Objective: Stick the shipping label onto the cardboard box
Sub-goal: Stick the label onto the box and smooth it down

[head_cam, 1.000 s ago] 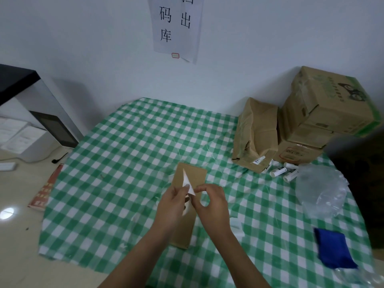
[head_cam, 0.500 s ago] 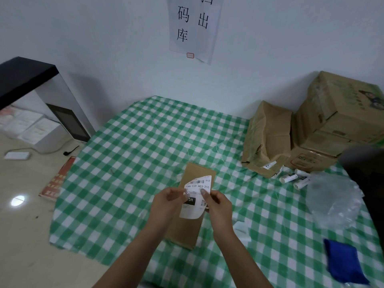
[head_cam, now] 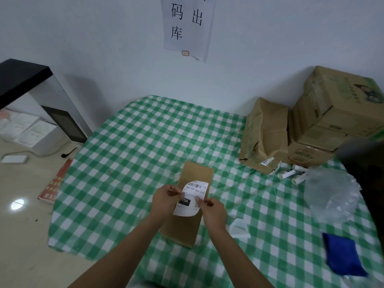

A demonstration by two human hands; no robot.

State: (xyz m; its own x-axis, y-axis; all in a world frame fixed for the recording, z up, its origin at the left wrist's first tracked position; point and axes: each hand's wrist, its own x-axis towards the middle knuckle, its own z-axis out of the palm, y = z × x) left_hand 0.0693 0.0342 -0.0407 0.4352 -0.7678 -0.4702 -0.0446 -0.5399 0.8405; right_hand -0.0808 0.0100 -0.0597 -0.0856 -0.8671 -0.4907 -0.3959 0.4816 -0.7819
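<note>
Both forearms are reaching forward; the left hand [head_cam: 166,197] and right hand [head_cam: 211,208] are pinching one white printed shipping label [head_cam: 192,197] by its side edges, above one flat brown cardboard box [head_cam: 188,223] lying on the green-checked tablecloth [head_cam: 128,163].

Just two bare forearms coming up from the bottom edge toward the green checked tablecloth [head_cam: 133,142], nothing worn on either one as far as I can see. No sleeves, no watch, no bracelet, no gloves. The left hand [head_cam: 164,199] and right hand [head_cam: 212,210] both look plain too, no rings that I can make out. Fingernails seem short and unpainted, though it's a bit blurry there.
</note>
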